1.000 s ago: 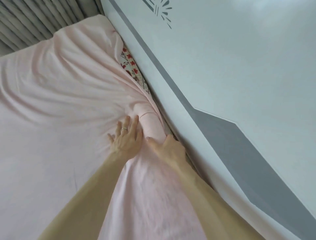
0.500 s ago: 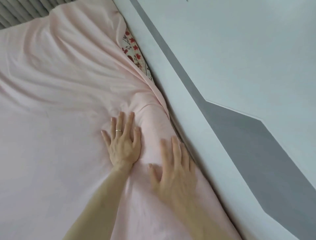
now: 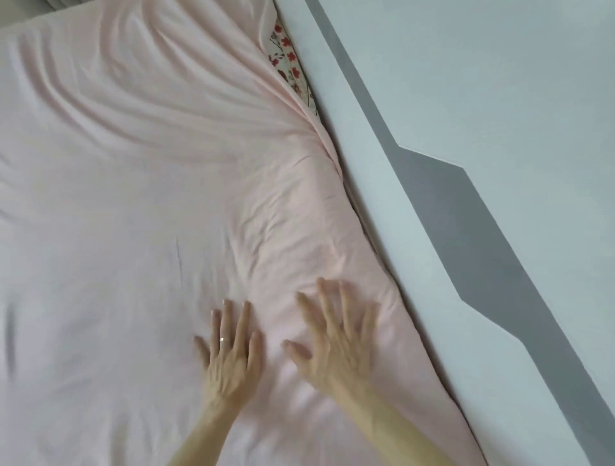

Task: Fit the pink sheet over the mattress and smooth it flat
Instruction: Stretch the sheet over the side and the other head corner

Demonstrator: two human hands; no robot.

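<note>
Nearest, two bare forearms reaching in from the bottom edge, both ending palm-down on the pink sheet [image 3: 126,206]. Left hand [image 3: 231,357] flat, fingers together and extended, nothing gripped, a ring [image 3: 222,339] on one finger. Right hand [image 3: 336,346] just beside it toward the right, fingers spread wide and likewise pressing rather than grasping (blurred, so finer detail is unclear). Sheet spread across nearly the whole mattress top, fairly flat at left and near the hands, lightly creased just beyond the fingertips. Along the right, sheet edge running down against the white and grey headboard panel [image 3: 482,139], which slants from far centre to near right. Farther off, long folds fanning from the far left toward a gathered point at the right edge. Beyond that point, a strip of floral fabric [image 3: 288,66] with red flowers left uncovered between sheet and panel. At the far left corner, a sliver of grey pleated curtain [image 3: 56,2].
</note>
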